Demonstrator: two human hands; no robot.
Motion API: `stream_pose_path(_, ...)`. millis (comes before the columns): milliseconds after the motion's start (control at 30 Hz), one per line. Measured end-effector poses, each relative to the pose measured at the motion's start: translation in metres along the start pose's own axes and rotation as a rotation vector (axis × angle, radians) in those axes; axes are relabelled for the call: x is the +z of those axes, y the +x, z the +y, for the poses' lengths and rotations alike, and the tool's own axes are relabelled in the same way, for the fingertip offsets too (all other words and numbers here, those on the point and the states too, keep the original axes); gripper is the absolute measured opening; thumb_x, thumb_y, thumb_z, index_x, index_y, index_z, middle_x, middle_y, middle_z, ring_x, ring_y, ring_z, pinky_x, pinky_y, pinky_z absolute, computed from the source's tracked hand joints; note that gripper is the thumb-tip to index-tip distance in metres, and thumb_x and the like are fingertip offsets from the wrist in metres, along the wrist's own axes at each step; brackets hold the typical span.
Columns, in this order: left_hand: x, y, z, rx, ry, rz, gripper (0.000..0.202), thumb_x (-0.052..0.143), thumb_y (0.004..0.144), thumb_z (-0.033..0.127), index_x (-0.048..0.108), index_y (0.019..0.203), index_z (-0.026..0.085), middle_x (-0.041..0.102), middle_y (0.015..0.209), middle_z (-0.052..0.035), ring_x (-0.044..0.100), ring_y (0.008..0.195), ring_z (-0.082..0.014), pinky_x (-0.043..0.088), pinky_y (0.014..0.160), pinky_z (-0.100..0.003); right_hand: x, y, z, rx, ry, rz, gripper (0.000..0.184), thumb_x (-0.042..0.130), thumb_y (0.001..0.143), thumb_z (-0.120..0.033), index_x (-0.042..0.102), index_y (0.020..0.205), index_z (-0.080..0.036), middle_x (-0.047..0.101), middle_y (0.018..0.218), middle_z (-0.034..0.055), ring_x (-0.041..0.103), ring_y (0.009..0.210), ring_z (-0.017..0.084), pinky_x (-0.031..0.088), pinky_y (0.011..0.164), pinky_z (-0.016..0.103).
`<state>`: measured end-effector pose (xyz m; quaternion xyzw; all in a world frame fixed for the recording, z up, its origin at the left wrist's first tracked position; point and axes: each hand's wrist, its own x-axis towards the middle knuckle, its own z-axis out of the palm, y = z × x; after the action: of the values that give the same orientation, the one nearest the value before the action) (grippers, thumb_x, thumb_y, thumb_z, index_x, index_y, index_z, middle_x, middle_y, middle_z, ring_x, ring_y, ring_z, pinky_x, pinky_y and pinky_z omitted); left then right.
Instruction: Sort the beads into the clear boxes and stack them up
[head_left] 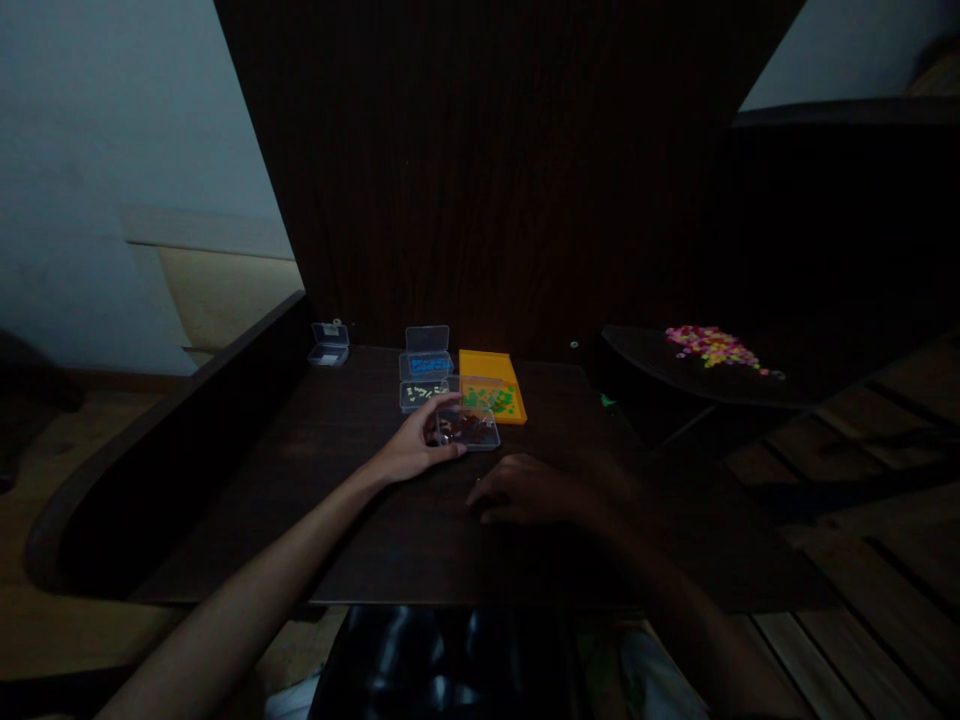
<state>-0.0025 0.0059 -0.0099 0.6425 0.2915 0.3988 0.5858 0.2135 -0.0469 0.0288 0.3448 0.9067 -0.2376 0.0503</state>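
My left hand [418, 443] is wrapped around the left side of a clear plastic box [491, 442] on the dark table. Its raised lid is see-through, and small dark reddish-brown pieces lie inside. Just in front of the box and to its right, my right hand [525, 490] hovers low with curled fingers, dim and slightly blurred. A tiny pale spot shows at its fingertips; what they pinch, if anything, is too small to name. Behind the box lie an open yellow case [484, 364] with green pieces, a clear box of pale pieces [412, 393] and a clear box of blue pieces [430, 366].
An open, small clear box [328, 355] stands at the far left of the table [360, 550]. On a dark raised shelf [637, 350] at the right lies a pile of pink and yellow pieces [712, 348]. A low side wall [202, 400] borders the left; a tall panel rises behind.
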Motion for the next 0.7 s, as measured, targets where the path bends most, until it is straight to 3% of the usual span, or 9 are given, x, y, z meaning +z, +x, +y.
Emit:
stream_pose_path(300, 0.000, 0.000, 0.002, 0.019, -0.023, -0.015, 0.074, 0.079, 0.069, 0.021, 0.043, 0.134, 0.022, 0.048, 0.139, -0.0145, 0.058, 0.117, -0.0280, 0.044, 0.103, -0.051, -0.003, 0.005, -0.009, 0.041, -0.031, -0.015, 0.027, 0.063, 0.087, -0.036, 0.068, 0.111, -0.025, 0.069, 0.090, 0.0024, 0.060, 0.090, 0.019, 0.040, 0.083, 0.031)
stream_pose_path(400, 0.000, -0.001, 0.002, 0.033, -0.030, -0.019, 0.073, 0.078, 0.070, 0.022, 0.044, 0.134, 0.022, 0.049, 0.138, -0.0144, 0.057, 0.119, -0.0287, 0.043, 0.103, -0.051, -0.011, 0.001, -0.005, 0.008, 0.020, 0.038, 0.026, 0.066, 0.084, -0.036, 0.069, 0.107, -0.023, 0.067, 0.083, 0.0010, 0.060, 0.082, 0.015, 0.040, 0.076, 0.026)
stream_pose_path(533, 0.001, -0.001, 0.004, 0.031, -0.039, -0.025, 0.073, 0.079, 0.069, 0.022, 0.043, 0.133, 0.021, 0.048, 0.139, -0.0147, 0.057, 0.119, -0.0290, 0.041, 0.105, -0.052, -0.034, -0.006, 0.005, -0.002, 0.221, 0.174, 0.032, 0.065, 0.085, -0.040, 0.068, 0.105, -0.016, 0.054, 0.060, -0.0051, 0.047, 0.053, 0.008, 0.036, 0.056, 0.020)
stream_pose_path(700, 0.003, 0.000, 0.005, 0.040, -0.063, -0.052, 0.072, 0.079, 0.068, 0.020, 0.044, 0.132, 0.020, 0.053, 0.134, -0.0139, 0.057, 0.118, -0.0282, 0.042, 0.105, -0.050, -0.054, 0.000, 0.013, -0.060, 0.319, 0.275, 0.035, 0.062, 0.085, -0.044, 0.066, 0.103, -0.014, 0.049, 0.058, -0.0062, 0.043, 0.051, 0.007, 0.033, 0.051, 0.019)
